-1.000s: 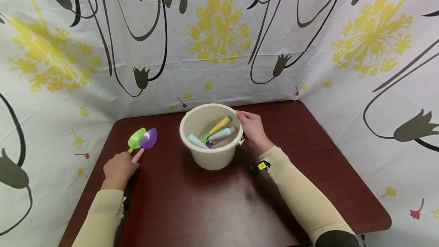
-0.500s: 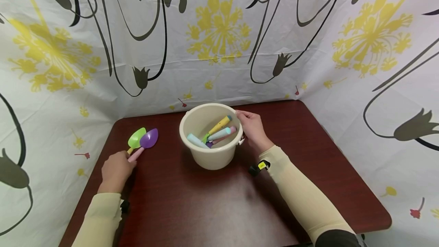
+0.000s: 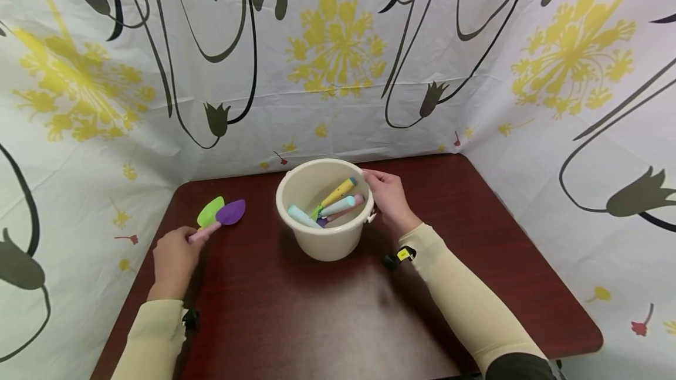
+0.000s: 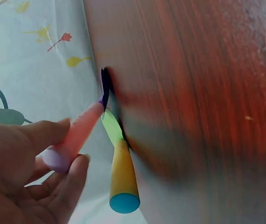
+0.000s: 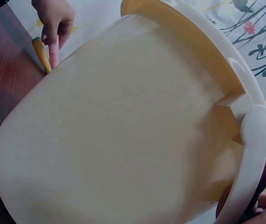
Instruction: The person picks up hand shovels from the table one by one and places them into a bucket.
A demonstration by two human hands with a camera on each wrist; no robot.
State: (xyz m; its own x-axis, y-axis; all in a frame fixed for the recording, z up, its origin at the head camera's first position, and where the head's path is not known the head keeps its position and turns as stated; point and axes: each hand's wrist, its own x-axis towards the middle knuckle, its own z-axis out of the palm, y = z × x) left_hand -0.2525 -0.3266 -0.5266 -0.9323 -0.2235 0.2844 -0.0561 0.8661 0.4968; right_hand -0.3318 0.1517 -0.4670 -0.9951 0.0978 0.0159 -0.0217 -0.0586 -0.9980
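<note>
My left hand (image 3: 175,258) pinches the pink handle of a toy shovel with a purple blade (image 3: 230,213). The left wrist view shows thumb and fingers about that pink handle (image 4: 84,127), close to its purple end. Lying partly under it is a second toy shovel, with a green blade (image 3: 210,211) and a yellow handle (image 4: 124,168) tipped in blue. At the table's centre stands a cream bucket (image 3: 327,246). Several toy tools lie in it, with yellow, light blue and pink handles; their lower ends are mostly hidden. My right hand (image 3: 389,201) grips the bucket's right rim.
The dark red wooden table (image 3: 317,321) has a patterned white cloth (image 3: 338,128) hanging behind it and at both sides. A white bail handle (image 5: 251,158) hangs at the bucket's side, near my right fingers.
My left hand has drawn slightly back and up, tilting the purple shovel so its handle sits higher over the green one. The green shovel, bucket and right hand stay in place.
</note>
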